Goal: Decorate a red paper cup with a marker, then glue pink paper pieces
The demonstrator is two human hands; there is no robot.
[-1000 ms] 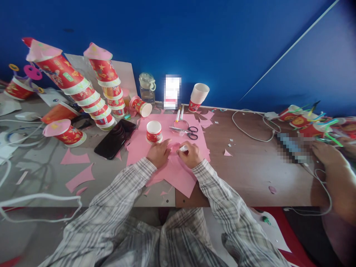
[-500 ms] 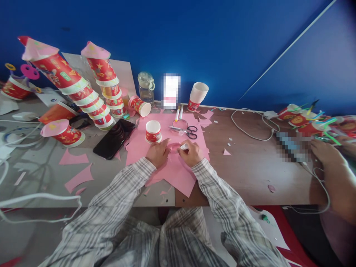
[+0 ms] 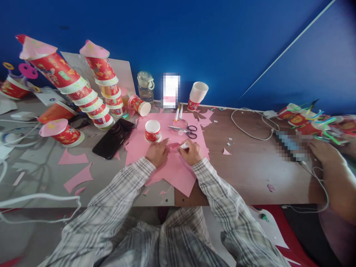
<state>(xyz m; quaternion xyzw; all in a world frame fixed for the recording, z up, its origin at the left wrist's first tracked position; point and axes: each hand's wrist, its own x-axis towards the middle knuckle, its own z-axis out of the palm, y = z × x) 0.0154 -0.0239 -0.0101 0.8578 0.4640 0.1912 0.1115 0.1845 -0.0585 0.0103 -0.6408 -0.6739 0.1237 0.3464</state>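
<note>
My left hand (image 3: 157, 152) rests on a large pink paper sheet (image 3: 172, 168) and pins down a small pink paper piece (image 3: 174, 147) with curled fingers. My right hand (image 3: 190, 151) is closed around a small white stick-like object (image 3: 184, 145), its tip at that pink piece. An inverted red paper cup (image 3: 152, 131) stands just beyond my left hand. Black-handled scissors (image 3: 185, 130) lie on the sheet past my right hand.
Tall stacks of red cups with pink cone tops (image 3: 69, 83) lean at the left, beside a black phone (image 3: 114, 138). Pink scraps (image 3: 79, 177), white cables (image 3: 251, 126), a glass jar (image 3: 146, 87) and white cups (image 3: 197, 95) lie about. Another person's hand (image 3: 325, 154) works at the right.
Both hands stay on the pink piece with only slight shifts. The view has drifted a little; the other person's hand at the right has moved slightly.
</note>
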